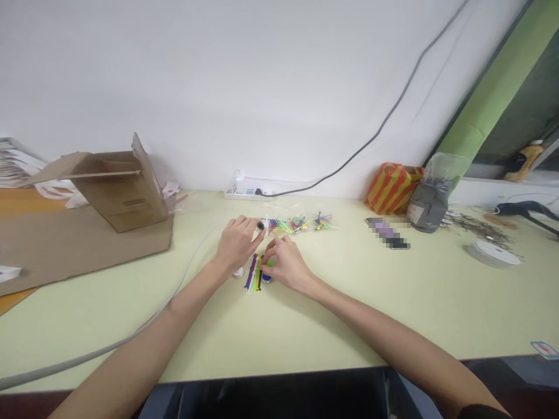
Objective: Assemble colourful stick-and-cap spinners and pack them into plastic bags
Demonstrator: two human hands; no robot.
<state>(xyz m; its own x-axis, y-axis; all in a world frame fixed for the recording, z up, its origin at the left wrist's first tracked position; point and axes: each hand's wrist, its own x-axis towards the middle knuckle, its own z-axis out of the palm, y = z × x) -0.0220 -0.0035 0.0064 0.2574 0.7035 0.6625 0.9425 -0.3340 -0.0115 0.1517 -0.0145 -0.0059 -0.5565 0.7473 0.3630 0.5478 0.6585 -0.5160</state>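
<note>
Clear plastic bag (pixel 297 226) of bright pieces at twelve o'clock; left hand (pixel 238 244) narrowly pinching a small black piece (pixel 261 225), right hand (pixel 286 266) narrowly closed on coloured plastic strips (pixel 253 272).

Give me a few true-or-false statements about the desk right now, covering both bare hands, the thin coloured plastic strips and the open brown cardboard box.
1. The left hand has a small black piece at its fingertips. True.
2. The right hand is over a bunch of thin coloured plastic strips. True.
3. The open brown cardboard box stands at the right end of the pale green desk. False: it is at the left, on a flat brown cardboard sheet.
4. The right hand holds up a clear plastic bag of coloured parts. False: the bag lies on the desk beyond the hands.
</note>
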